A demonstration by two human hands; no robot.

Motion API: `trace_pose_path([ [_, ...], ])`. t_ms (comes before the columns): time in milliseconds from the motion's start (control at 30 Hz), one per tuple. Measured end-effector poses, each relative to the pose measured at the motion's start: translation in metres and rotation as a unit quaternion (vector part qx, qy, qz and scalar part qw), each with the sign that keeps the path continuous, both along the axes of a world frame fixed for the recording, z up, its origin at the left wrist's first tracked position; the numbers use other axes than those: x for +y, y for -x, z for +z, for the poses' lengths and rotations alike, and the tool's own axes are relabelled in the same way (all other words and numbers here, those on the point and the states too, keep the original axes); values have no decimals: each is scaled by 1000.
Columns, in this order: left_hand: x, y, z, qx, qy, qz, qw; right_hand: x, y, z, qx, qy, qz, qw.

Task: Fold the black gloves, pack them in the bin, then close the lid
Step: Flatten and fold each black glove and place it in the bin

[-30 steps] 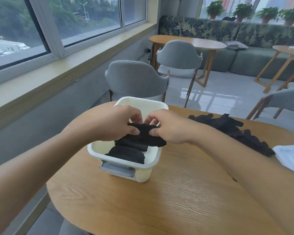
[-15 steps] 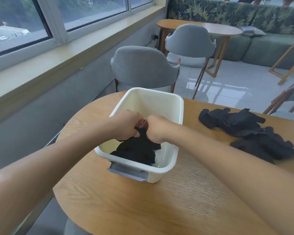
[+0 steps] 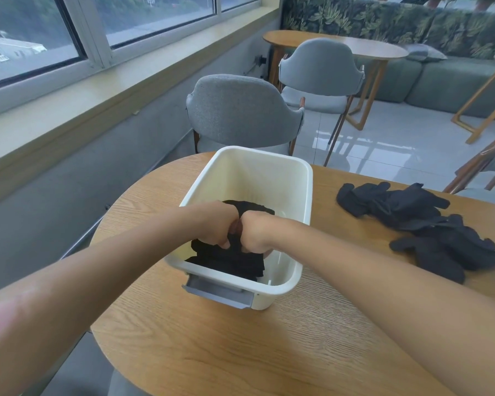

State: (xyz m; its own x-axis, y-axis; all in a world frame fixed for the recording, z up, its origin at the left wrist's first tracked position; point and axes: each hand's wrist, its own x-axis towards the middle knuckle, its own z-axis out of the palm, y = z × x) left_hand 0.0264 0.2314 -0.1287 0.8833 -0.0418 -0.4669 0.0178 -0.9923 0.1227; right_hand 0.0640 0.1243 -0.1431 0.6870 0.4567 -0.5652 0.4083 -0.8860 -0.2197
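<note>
Pressing down inside the cream plastic bin, the left hand and right hand sit knuckle to knuckle, both curled tight around a folded black glove on top of the dark stack at the near end. To the right, well apart from the bin, a loose pile of black gloves lies on the round wooden table, with a grey chair tucked in just beyond the far rim

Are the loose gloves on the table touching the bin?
Apart. The head view shows bare wooden table between the bin and the nearest of the loose gloves.
</note>
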Motion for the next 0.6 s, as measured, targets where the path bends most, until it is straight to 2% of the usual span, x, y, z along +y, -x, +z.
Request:
trace_pose_path([
  [200,2,1,-6,-76,-13,0,997,-4,1,2,-102,-53,19,993],
  [400,1,3,-8,-57,-45,-20,997,-5,2,15,-7,-24,81,996],
  [600,2,0,-5,-26,-58,-42,997,-8,6,19,-35,31,160,986],
])
